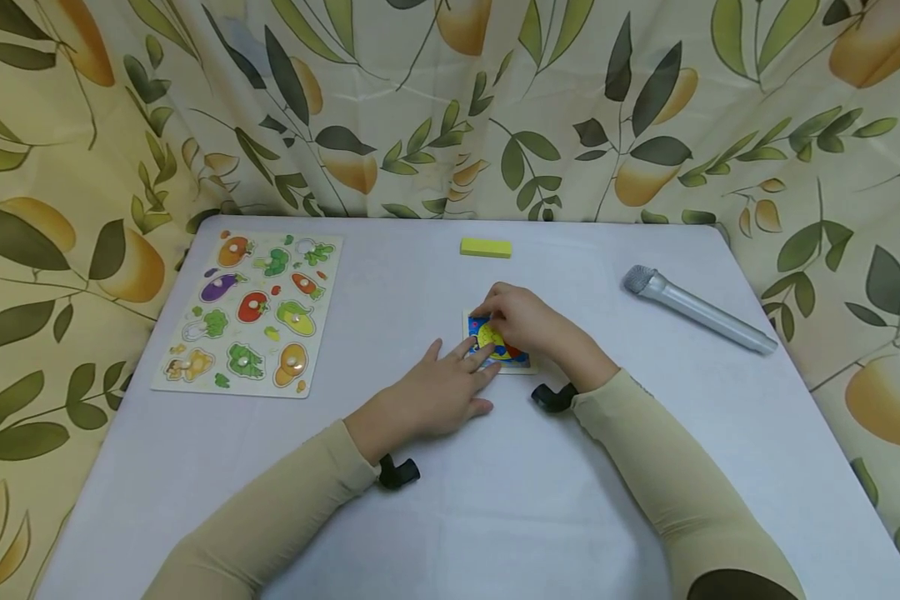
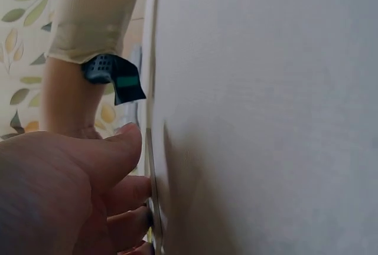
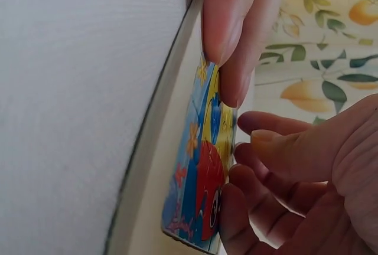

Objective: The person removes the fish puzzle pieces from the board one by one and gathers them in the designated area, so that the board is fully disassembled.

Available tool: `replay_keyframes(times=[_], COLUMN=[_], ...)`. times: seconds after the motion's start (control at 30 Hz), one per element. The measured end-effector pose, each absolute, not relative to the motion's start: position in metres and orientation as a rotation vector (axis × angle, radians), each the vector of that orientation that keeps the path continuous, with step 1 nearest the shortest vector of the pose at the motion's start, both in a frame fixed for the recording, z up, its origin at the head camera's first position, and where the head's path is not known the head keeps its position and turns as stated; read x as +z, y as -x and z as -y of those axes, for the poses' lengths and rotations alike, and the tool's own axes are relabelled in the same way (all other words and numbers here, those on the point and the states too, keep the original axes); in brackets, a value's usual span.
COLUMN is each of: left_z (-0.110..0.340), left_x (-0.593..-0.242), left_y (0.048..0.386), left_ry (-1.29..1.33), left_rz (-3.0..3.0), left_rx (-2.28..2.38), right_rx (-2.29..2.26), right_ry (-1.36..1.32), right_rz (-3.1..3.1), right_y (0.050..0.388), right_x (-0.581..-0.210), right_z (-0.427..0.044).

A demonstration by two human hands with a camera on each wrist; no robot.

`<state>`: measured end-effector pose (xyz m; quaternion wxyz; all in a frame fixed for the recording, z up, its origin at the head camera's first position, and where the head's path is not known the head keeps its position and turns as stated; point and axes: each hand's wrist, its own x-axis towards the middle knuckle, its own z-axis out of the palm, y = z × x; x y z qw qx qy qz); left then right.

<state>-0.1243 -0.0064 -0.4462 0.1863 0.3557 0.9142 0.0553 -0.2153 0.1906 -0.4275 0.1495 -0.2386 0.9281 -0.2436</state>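
Observation:
A small board (image 1: 525,371) with a blue, yellow and red puzzle picture (image 3: 207,172) lies flat on the table. My left hand (image 1: 446,392), fingers spread and straight, rests its fingertips on the picture's left part. Over the upper part, my right hand (image 1: 525,321) touches the picture with bent fingertips. In the right wrist view, the right hand (image 3: 301,178) has its thumb a little apart from the bent fingers, and no piece shows between them. The left wrist view shows my left hand (image 2: 65,190) at the board's edge; its fingertips are partly hidden.
A yellow block (image 1: 485,247) lies behind the board. To the right is a silver microphone (image 1: 701,310). A vegetable puzzle board (image 1: 258,383) lies at the left on the white-covered table (image 1: 495,517). A patterned curtain (image 1: 420,108) hangs behind the table.

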Motion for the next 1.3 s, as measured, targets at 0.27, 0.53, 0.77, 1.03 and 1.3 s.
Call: replay_keyframes(times=[0.27,0.53,0.77,1.03,1.3], left_z=[0.007,0.006,0.006,0.006,0.007], left_x=[-0.446,-0.444,-0.438,-0.436,-0.437], left_y=[0.13,0.129,0.129,0.129,0.129], left_ry=[-0.963,-0.945,-0.928,-0.916,-0.934], left_rz=[-2.539,-2.521,-2.511,-2.509,-2.512], left_rx=[0.214,0.253,0.259,0.26,0.264], right_rx=[-0.693,-0.705,-0.726,-0.733,-0.701], right_ry=[0.632,0.6,0.593,0.561,0.597], right_rz=[-2.64,-2.637,-2.645,-2.663,-2.705], right_y=[0.213,0.215,0.216,0.216,0.212], right_x=[-0.425,-0.426,-0.428,-0.429,-0.43], right_z=[-0.189,-0.189,-0.187,-0.183,-0.182])
